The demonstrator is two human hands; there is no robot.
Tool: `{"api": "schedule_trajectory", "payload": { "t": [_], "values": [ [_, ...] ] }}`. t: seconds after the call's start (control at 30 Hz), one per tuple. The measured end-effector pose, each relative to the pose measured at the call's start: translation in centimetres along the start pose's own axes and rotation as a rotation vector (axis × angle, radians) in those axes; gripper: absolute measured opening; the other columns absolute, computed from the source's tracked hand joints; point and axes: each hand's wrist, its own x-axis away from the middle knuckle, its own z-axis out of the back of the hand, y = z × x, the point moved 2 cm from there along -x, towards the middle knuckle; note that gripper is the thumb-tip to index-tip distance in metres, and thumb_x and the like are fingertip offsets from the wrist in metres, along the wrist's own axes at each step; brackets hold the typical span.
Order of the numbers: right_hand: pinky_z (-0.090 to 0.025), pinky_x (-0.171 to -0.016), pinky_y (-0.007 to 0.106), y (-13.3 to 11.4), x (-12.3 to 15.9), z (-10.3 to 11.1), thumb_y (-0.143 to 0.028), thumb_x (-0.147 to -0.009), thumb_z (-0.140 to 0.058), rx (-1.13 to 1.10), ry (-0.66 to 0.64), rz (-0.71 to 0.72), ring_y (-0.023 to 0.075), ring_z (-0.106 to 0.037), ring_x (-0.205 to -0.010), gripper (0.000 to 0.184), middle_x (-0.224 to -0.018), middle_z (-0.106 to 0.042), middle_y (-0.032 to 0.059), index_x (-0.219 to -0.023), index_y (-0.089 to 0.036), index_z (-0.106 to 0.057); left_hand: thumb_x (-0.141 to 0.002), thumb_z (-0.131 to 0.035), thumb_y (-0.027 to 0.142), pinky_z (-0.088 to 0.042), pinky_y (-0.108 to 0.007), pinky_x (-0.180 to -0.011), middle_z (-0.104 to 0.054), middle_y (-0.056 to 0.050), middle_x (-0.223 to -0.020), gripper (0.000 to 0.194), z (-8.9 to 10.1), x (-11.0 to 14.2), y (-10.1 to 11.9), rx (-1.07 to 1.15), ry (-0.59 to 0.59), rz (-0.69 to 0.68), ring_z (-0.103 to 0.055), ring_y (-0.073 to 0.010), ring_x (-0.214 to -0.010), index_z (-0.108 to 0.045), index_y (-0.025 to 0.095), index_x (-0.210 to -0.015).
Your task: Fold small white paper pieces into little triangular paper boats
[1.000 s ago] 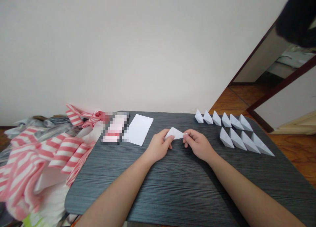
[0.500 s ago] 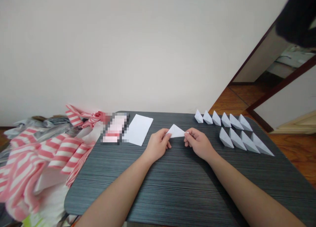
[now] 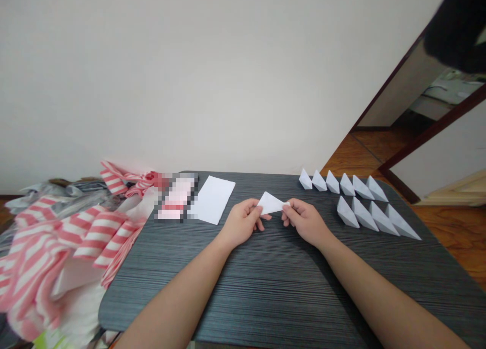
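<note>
- The left hand point(image 3: 241, 222) pinches the near left corner of a small folded paper triangle point(image 3: 270, 203), thumb on top; a finger now reaches out beneath its lower edge.
- A second ago that thumb lay farther across the paper's face; now it sits out at the corner, leaving more of the triangle in view.
- The right hand point(image 3: 307, 222) still pinches the narrow right tip between thumb and fingers, and has hardly moved.
- The triangle is therefore between the two hands, its peak pointing away from the person and a little left of where it was half a second ago. It appears to be clear of the counter point(image 3: 258, 293), though the gap is hard to judge.
- For the work in hand, I read this as a small change of grip: the piece is being adjusted or creased, and neither hand has let go.
- Right of the right hand, the far row of six folded paper pieces point(image 3: 348, 185) and the near row of four point(image 3: 363, 215) look unchanged.
- Left of the left hand and farther off, the white paper sheet point(image 3: 215, 199) also lies as it did, untouched.
</note>
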Motion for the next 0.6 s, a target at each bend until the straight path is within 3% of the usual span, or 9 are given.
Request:
{"api": "schedule_trajectory", "payload": {
  "t": [0.17,0.3,0.6],
  "values": [
    [-0.039,-0.055,0.024,-0.13,0.06,0.00,-0.036,-0.090,-0.044,-0.011,-0.022,0.010,0.0118,-0.052,-0.053,0.027,-0.058,-0.058,-0.0009,-0.073,-0.018,-0.056,-0.087,-0.042,0.038,-0.040,-0.020,-0.048,-0.068,-0.008,-0.085,0.028,0.03,0.04,0.08,0.020,-0.014,-0.005,-0.057,-0.0085,-0.050,-0.054,0.014,-0.097],
    [-0.040,-0.059,0.025,-0.36,0.14,0.04,-0.033,-0.090,-0.044,0.015,-0.037,0.037,0.0123,-0.053,-0.055,0.027,-0.059,-0.058,-0.0008,-0.070,-0.018,-0.054,-0.087,-0.044,0.037,-0.041,-0.020,-0.050,-0.065,-0.004,-0.071,0.027,0.07,0.05,0.11,-0.004,-0.017,-0.028,-0.056,-0.0095,-0.052,-0.055,0.013,-0.095],
    [-0.042,-0.062,0.025,-0.15,0.27,-0.37,-0.032,-0.088,-0.048,0.031,-0.097,0.051,0.0130,-0.055,-0.059,0.021,-0.062,-0.059,-0.0006,-0.074,-0.018,-0.055,-0.083,-0.050,0.039,-0.036,-0.019,-0.047,-0.059,0.002,-0.059,0.039,0.23,0.27,0.08,-0.022,0.062,-0.029,-0.052,-0.0103,-0.050,-0.046,0.018,-0.117]
  ]
}}
